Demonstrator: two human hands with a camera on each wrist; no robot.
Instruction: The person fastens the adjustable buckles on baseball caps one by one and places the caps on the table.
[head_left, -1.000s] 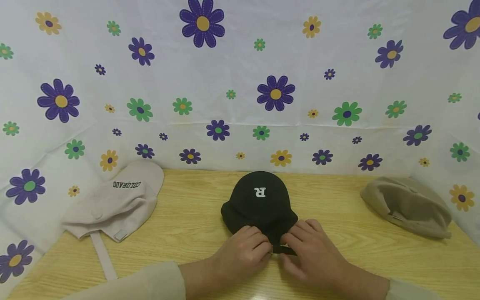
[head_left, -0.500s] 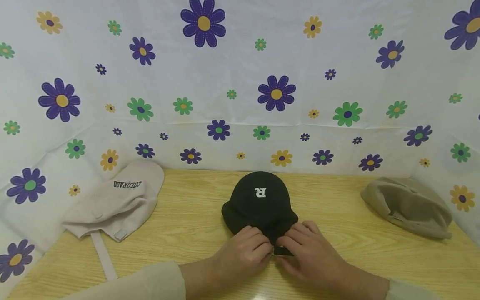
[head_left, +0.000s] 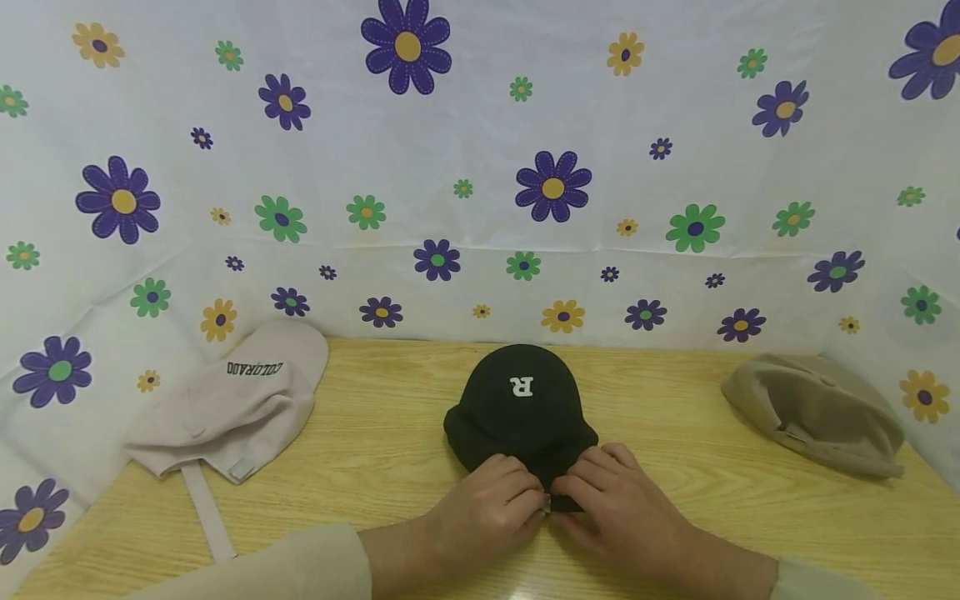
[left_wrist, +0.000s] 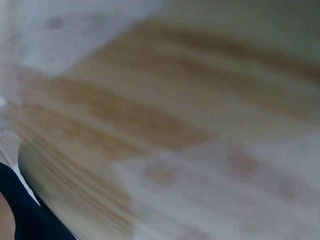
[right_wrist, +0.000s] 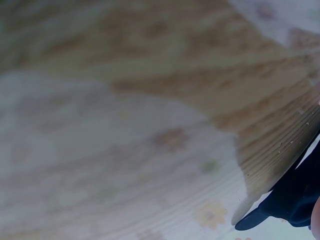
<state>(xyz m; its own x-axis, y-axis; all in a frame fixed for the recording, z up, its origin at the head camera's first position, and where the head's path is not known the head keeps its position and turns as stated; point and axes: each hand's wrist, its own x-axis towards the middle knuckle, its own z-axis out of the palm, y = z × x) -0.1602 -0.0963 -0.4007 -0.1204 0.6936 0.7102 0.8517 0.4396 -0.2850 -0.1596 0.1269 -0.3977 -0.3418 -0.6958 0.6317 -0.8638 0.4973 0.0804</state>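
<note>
A black cap (head_left: 517, 417) with a white letter R sits in the middle of the table, its back side towards me. At its near edge my left hand (head_left: 487, 504) grips the back strap beside a small metal buckle (head_left: 547, 503). From the other side my right hand (head_left: 626, 508) pinches the dark strap (head_left: 567, 504) between thumb and fingers. The fingertips of both hands nearly meet there and cover part of the strap. Both wrist views show mostly blurred table, with dark fabric (left_wrist: 35, 215) low at the left in one and dark fabric (right_wrist: 292, 197) low at the right in the other.
A pale pinkish cap (head_left: 217, 408) marked COLORADO lies on the left, its long strap (head_left: 206, 508) trailing towards me. On the right rests a khaki cap (head_left: 817, 408). Flower-printed white cloth (head_left: 480, 125) walls the wooden table (head_left: 390, 400) at the back and sides.
My right fingers have shifted slightly left along the strap towards the buckle, and the strap's visible end has straightened. The left hand and the cap stay almost still.
</note>
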